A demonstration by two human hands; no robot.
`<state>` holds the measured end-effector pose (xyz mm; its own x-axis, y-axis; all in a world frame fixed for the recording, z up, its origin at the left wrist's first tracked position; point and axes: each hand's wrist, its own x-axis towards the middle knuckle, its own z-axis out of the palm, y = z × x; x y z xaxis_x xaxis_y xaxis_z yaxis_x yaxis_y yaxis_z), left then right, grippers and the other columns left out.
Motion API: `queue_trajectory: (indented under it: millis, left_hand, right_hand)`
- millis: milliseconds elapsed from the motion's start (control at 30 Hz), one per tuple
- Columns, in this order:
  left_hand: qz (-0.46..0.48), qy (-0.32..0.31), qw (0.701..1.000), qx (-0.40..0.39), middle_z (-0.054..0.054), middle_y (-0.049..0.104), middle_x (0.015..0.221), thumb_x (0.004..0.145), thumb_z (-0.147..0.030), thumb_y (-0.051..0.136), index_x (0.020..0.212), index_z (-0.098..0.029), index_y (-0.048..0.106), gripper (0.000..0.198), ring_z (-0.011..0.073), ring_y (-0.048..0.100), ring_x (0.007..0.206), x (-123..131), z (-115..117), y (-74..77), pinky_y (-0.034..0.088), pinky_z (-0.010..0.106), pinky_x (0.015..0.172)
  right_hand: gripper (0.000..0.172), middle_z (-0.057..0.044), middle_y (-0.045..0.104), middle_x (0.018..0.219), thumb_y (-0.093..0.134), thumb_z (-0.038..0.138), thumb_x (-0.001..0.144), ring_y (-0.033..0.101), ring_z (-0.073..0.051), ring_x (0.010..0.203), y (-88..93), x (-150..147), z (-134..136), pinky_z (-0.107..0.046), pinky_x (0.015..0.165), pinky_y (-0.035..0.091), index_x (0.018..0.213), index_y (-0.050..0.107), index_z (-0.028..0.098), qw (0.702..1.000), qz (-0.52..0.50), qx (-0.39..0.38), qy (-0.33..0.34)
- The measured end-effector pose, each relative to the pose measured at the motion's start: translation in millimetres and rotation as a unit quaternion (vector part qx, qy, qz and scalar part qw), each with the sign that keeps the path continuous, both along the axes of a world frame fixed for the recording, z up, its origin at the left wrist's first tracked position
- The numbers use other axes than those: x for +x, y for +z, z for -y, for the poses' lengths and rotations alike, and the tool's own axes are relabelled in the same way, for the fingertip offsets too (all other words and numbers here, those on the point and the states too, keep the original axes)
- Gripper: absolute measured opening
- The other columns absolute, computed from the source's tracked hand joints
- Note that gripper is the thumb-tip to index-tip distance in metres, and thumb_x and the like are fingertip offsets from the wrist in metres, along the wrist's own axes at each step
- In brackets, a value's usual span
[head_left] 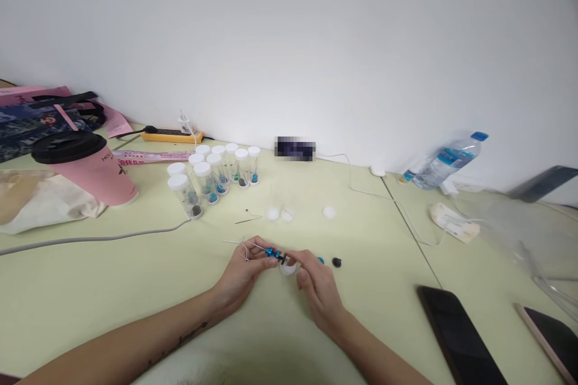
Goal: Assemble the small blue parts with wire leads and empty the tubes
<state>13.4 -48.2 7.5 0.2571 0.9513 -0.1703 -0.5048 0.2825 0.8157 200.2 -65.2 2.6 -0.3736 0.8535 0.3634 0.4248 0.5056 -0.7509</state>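
Observation:
My left hand [246,267] pinches a small shiny blue piece [271,252] with thumb and fingers. Thin silvery wire [235,242] sticks out to the left from that hand. A small black part [283,258] sits at the right end of the blue piece. My right hand [318,286] reaches in from the other side, its index finger outstretched by the black part and its thumb apart. Below the fingertips lies a small white, round container [288,268], partly covered by them. Just beyond my right hand are another blue piece [320,260] and a black knob-like piece [336,262].
Several clear tubes [205,183] with white caps stand at left. White discs [329,212] and thin wire pieces [245,221] lie ahead. A pink cup [97,171], yellow power strip [171,135], tilted water bottle [451,162], phone [456,331] and cables surround the work area.

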Motion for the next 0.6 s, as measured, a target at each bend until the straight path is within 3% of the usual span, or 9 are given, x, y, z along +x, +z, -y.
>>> queue_trajectory:
  millis: [600]
  left_hand:
    - [0.002,-0.008,1.0,0.007,0.004,0.07,0.089,0.069,-0.011,0.074,0.081,-0.017,0.062,0.017,0.0159,0.063,0.086,-0.3,-0.5,-1.7,0.044,0.031,0.086]
  right_hand:
    - [0.035,-0.005,0.06,0.099,0.028,0.034,0.098,0.058,-0.016,0.083,-0.3,0.9,0.5,-0.029,0.076,0.047,0.126,0.048,0.025,1.0,-0.008,-0.014,0.005]
